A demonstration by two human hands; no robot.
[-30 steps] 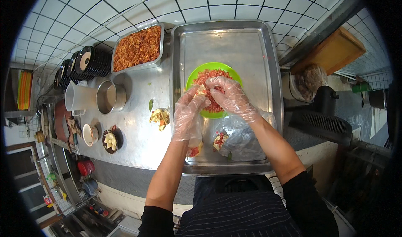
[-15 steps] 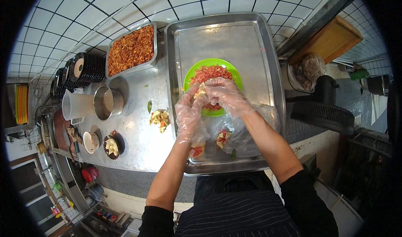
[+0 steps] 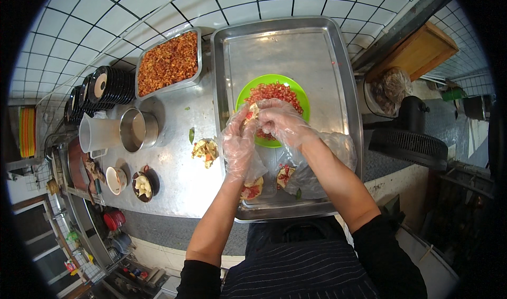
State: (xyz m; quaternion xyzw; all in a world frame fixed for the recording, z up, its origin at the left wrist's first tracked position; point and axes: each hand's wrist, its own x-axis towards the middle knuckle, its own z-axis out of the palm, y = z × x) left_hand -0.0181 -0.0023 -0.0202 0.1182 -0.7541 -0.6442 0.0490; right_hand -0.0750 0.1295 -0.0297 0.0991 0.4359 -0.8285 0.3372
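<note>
The left hand (image 3: 238,138), in a clear glove, has its fingers bent shut around a small pale and red piece of fruit (image 3: 252,112), which is above the left side of a green plate (image 3: 272,78) full of red seeds (image 3: 275,92). The right hand (image 3: 282,120), in a clear glove too, has its fingers curled in close beside that piece, but I cannot tell if they grip anything. The plate sits in a big metal tray (image 3: 280,48), and two more bits of fruit (image 3: 285,176) lie near the tray's front edge, beside a see-through bag (image 3: 334,153).
</note>
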